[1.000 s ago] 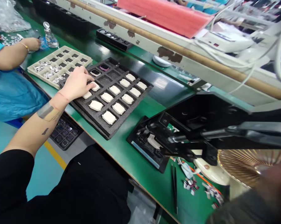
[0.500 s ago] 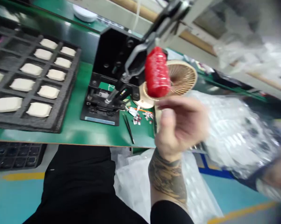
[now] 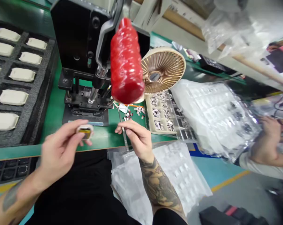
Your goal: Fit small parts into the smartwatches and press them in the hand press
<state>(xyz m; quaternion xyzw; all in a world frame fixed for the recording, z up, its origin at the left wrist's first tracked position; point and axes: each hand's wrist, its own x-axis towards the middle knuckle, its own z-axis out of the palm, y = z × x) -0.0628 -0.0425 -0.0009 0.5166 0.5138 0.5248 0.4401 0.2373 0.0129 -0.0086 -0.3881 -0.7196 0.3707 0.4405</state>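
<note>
My left hand point(image 3: 59, 147) pinches a small rounded-rectangular part point(image 3: 85, 132) with a pale rim and a yellow-gold face, just in front of the press base. My right hand point(image 3: 134, 137) is lowered at the bench edge, its fingertips beside a pair of dark tweezers point(image 3: 123, 131), and I see nothing held in it. Above both hands, a red-wrapped press handle point(image 3: 126, 61) hangs from the lever of a black bench press point(image 3: 80, 40). The press's base plate point(image 3: 85, 109) stands on the green bench point(image 3: 54, 118).
A black foam tray point(image 3: 38, 72) of white pads lies left. A beige compartment tray point(image 3: 157, 114) of small pieces sits beside a tan desk fan point(image 3: 162, 70). Bubble-plastic packaging point(image 3: 214, 115) is held up right by a co-worker's hand point(image 3: 268, 137); more plastic point(image 3: 169, 178) hangs below.
My view has swung right, away from the foam tray. My left hand has left the white pads and now holds the small part. My right hand has dropped toward the tweezers.
</note>
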